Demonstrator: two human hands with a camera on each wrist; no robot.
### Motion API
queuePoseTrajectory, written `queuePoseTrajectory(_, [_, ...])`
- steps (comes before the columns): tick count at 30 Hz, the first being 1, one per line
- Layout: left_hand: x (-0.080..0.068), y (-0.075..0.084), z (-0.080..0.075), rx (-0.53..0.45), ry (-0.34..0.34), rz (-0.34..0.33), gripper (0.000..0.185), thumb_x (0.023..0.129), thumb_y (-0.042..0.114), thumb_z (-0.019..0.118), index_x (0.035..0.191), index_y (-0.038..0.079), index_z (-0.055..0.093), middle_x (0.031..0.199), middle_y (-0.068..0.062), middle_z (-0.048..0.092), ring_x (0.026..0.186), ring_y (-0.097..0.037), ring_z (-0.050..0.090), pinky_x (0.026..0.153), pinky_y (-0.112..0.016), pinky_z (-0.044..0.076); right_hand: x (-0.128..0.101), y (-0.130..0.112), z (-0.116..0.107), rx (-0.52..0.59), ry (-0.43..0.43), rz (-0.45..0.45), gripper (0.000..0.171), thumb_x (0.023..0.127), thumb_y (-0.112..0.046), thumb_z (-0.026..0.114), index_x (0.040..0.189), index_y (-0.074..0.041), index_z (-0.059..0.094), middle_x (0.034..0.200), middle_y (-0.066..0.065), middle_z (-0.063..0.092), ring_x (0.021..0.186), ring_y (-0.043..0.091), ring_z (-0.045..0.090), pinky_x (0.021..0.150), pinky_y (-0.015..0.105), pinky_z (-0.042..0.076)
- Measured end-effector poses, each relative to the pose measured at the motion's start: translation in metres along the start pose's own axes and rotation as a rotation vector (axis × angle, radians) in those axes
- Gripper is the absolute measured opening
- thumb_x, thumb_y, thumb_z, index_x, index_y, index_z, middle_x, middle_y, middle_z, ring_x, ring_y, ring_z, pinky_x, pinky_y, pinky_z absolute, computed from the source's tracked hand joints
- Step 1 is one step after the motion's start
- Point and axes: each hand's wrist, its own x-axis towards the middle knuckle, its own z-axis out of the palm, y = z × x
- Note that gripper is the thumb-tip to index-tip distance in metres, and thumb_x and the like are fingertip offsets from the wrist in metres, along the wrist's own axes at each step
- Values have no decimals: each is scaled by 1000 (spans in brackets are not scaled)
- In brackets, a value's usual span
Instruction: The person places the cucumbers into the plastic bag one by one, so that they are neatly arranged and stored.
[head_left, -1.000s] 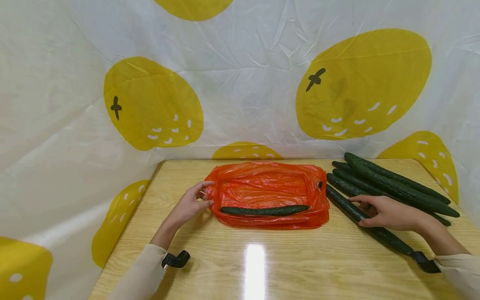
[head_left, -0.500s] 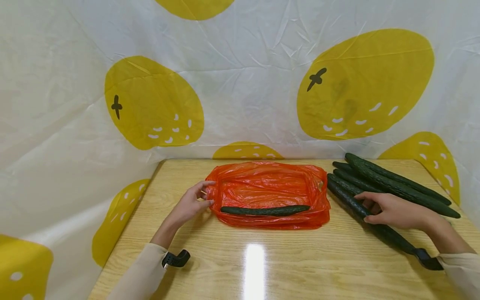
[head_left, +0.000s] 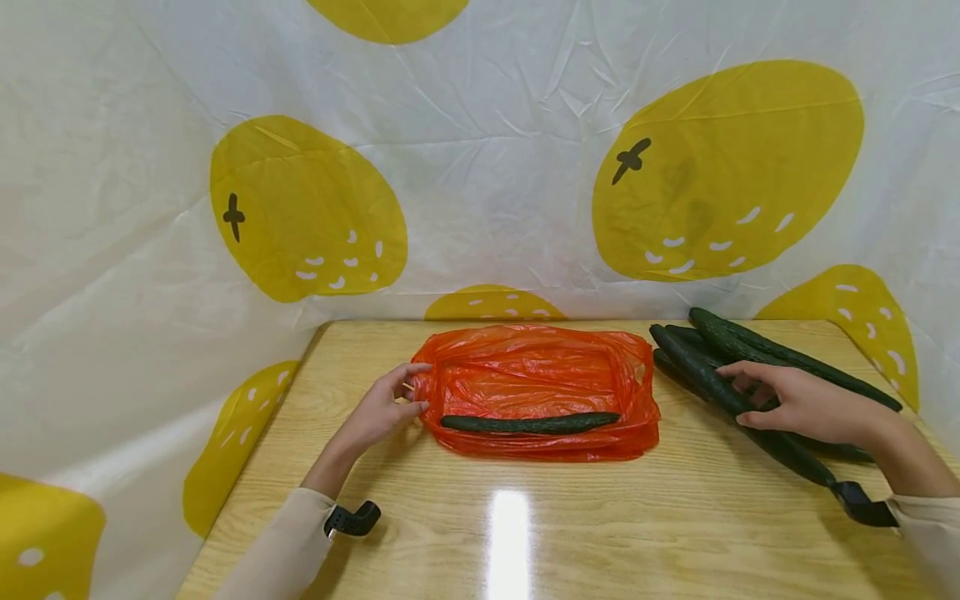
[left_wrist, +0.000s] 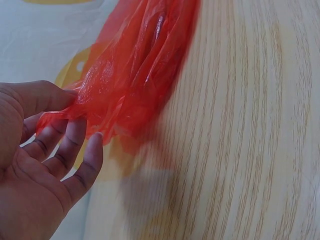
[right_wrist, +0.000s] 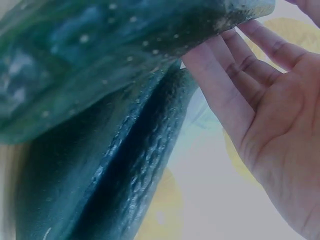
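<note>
My left hand (head_left: pixel 384 410) pinches the left edge of a thin red plastic bag (head_left: pixel 525 340); in the left wrist view, gathered film lies between the thumb and fingers (left_wrist: pixel 75 137). The bag is spread wide, mouth up, with one cucumber (head_left: pixel 532 424) lying along its near side. At the right, my right hand (head_left: pixel 813 404) holds a long dark green cucumber (head_left: pixel 787 454) near its middle, thumb on the near side and fingers on the far side. That cucumber slants over others, and its bumpy skin fills the top of the right wrist view.
Several more long cucumbers (head_left: pixel 813 362) lie in a pile at the right rear of the wooden table (head_left: pixel 420 525). A white cloth (head_left: pixel 495 200) with yellow fruit prints hangs behind and at the sides. Each wrist wears a black strap (head_left: pixel 352 518).
My right hand has moved up and slightly right with the cucumber, which now overlaps the pile more. The left hand and the bag have stayed in place.
</note>
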Motion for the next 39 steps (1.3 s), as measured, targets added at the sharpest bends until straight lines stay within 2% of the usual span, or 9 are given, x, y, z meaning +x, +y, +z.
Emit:
queuePoseTrajectory(7, [-1,0,1,-8,1,1,56,88,-4,72,141,8,55,105,-14,53,90,-26,55,65,-25,49,2,-5,-4,4,21,-19,61,91,-25,77,141,-3,50,122,7,63,96,0,58,73,28,53])
queuePoseTrajectory(14, [-1,2,1,-16,2,9,56,88,-4,72,141,7,55,106,-18,53,90,-28,55,64,-24,48,6,-15,-12,-19,30,-45,58,92,-27,76,142,-10,51,129,8,62,106,2,58,79,30,54])
queuePoseTrajectory(19, [0,1,1,-13,2,15,56,88,-3,72,141,6,55,107,-18,53,90,-29,54,65,-24,48,11,-23,-14,-14,43,-52,58,90,-31,78,141,-17,53,126,5,65,109,1,58,82,29,54])
queuePoseTrajectory(24, [-1,2,1,-11,1,11,56,88,-3,72,141,6,55,105,-16,53,90,-26,54,65,-25,48,17,-30,-13,35,56,-86,58,88,-29,80,139,-20,54,125,4,65,109,-1,57,81,31,55])
queuePoseTrajectory(33, [0,2,1,1,-2,0,56,89,-3,71,140,9,56,104,-13,54,91,-27,55,67,-25,49,29,-46,-16,92,19,-101,55,91,-29,77,139,-24,51,132,7,61,114,-1,55,83,33,55])
queuePoseTrajectory(39, [0,2,1,-10,-9,9,55,89,-4,71,140,7,55,104,-14,53,90,-26,55,67,-25,49,37,-57,-18,137,-28,-113,54,93,-29,75,140,-21,50,132,10,60,115,1,55,85,31,55])
